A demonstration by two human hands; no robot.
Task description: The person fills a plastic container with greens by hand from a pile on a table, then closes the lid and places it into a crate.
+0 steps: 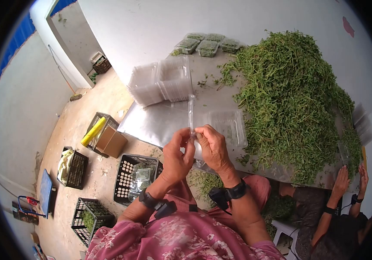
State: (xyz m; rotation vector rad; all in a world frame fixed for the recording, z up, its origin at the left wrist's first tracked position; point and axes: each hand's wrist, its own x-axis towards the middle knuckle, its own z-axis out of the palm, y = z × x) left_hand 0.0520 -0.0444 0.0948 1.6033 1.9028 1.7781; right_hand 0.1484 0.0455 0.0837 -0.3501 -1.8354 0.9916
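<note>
Both my hands meet over the table's front edge. My left hand [178,157] is closed, thumb and fingers pinched on the edge of a clear plastic container [190,110] seen nearly edge-on. My right hand [213,149] pinches the same edge, close beside the left fingertips. The part between the fingertips is too small to make out. Just right of the held plastic, an open clear container [228,125] lies on the metal table [144,123]. Behind my hands stand stacks of clear containers [162,80]. A large heap of green stems [294,99] fills the right side.
Several filled boxes [207,47] stand at the table's back. Black crates [123,173] are on the floor at left, one with a yellow roll [93,131] and a cardboard box [111,142]. A co-worker's hands [341,182] are at the right, near a white stool [286,234].
</note>
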